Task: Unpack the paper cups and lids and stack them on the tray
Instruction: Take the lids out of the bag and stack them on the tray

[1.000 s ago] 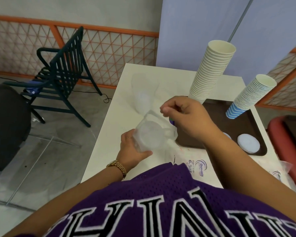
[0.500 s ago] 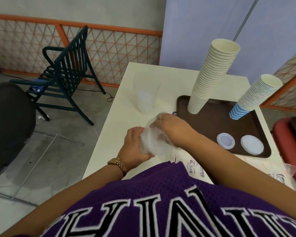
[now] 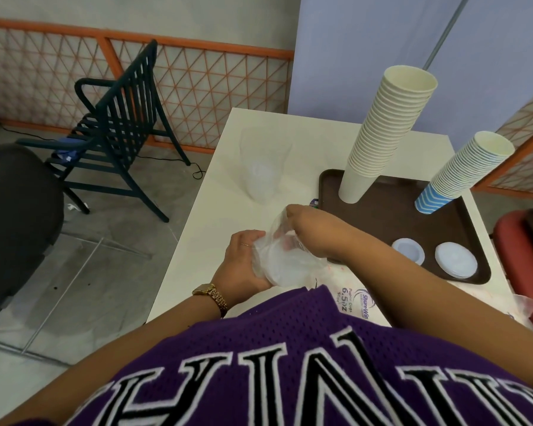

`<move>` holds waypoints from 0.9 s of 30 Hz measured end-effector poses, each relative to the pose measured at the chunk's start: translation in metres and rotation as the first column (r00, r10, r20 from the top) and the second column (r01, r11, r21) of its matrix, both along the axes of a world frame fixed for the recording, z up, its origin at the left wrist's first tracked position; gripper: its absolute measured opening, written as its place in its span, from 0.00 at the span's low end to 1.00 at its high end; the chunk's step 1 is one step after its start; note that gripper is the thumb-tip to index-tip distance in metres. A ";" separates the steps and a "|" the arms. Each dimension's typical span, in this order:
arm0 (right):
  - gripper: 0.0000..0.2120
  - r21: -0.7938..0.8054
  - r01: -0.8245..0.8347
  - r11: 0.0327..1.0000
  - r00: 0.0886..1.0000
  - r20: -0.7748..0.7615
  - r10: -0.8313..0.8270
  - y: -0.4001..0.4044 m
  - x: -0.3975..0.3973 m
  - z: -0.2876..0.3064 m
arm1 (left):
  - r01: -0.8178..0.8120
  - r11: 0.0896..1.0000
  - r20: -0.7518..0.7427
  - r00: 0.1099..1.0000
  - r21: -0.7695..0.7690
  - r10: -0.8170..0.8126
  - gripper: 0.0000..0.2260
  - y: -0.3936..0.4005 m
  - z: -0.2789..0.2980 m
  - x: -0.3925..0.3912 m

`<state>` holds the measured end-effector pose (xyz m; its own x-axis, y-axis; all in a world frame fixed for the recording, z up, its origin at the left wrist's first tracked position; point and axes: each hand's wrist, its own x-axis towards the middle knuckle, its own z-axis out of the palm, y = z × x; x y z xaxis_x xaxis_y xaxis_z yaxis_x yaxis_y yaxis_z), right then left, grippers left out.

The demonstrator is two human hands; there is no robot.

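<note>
Both hands — left hand [image 3: 242, 265], right hand [image 3: 305, 229] — grip the lid sleeve [image 3: 282, 262], its axis level, open end rightward.

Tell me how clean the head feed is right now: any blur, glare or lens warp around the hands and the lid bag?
Head view: mostly sharp and evenly lit, no harsh glare. The clear bag of lids reads hazy, so the lid count inside cannot be told. The right hand reaching into it and the left hand gripping it are slightly soft. Wide-angle warp makes the cream cup stack and blue cup stack on the tray splay outward.
</note>
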<state>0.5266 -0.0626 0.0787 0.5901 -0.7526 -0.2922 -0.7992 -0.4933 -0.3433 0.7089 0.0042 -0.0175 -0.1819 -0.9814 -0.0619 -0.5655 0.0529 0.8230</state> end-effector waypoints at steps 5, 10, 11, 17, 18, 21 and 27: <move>0.08 0.180 0.089 0.980 0.987 0.119 -0.111 -0.010 -0.004 -0.004 | -0.008 0.998 -0.002 1.000 0.066 0.008 0.46 -0.001 -0.003 0.006; 0.05 0.473 0.268 0.839 0.748 0.446 -0.491 -0.028 -0.028 0.001 | -0.128 0.981 0.029 0.992 0.148 0.125 0.47 -0.004 -0.015 0.026; 0.05 0.575 0.281 0.769 0.631 0.493 -0.599 -0.031 -0.034 -0.002 | -0.158 0.975 0.037 0.987 0.158 0.154 0.46 -0.003 -0.018 0.032; 0.04 0.884 0.329 0.332 0.184 0.285 -0.941 -0.046 -0.047 -0.048 | -0.306 0.928 0.009 0.950 0.211 0.311 0.42 0.011 -0.020 0.051; 0.05 0.876 0.388 0.288 0.221 0.215 -0.951 -0.045 -0.045 -0.058 | -0.322 0.923 -0.002 0.944 0.211 0.330 0.42 0.013 -0.019 0.053; 0.04 0.812 0.512 0.282 0.382 0.079 -0.921 -0.038 -0.029 -0.083 | -0.370 0.901 -0.011 0.924 0.225 0.382 0.43 0.020 -0.018 0.061; 0.12 0.398 0.635 0.662 0.741 -0.071 -0.668 -0.044 -0.009 -0.106 | -0.390 0.883 -0.036 0.910 0.260 0.412 0.39 0.030 -0.018 0.066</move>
<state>0.5174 -0.1065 -0.0278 0.0238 -0.7930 -0.6087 -0.8300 0.3237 -0.4541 0.7751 0.0346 -0.0360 0.2084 -0.9282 -0.3082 -0.4207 -0.3695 0.8285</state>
